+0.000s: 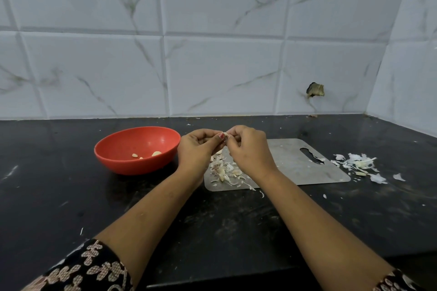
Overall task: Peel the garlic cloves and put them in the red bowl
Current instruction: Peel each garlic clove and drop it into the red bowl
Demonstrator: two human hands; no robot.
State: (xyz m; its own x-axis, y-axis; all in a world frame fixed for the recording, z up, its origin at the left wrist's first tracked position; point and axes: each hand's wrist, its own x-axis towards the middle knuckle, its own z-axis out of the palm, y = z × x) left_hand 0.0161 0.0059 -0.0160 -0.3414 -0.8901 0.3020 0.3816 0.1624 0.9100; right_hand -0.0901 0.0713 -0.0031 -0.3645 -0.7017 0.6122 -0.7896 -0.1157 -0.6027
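Observation:
My left hand (197,149) and my right hand (248,149) meet above the left end of a steel cutting board (298,165). Together their fingertips pinch one small garlic clove (225,135) between them. Most of the clove is hidden by the fingers. Below the hands, a heap of unpeeled cloves and papery skins (222,170) lies on the board. The red bowl (113,156) stands to the left of my left hand on the black counter. Three peeled cloves (156,153) lie in its bottom.
A second pile of white garlic skins (359,164) lies on the counter to the right of the board. Loose skin flakes are scattered around it. A tiled wall (212,66) closes the back and the right side. The counter's front edge runs near the elbows.

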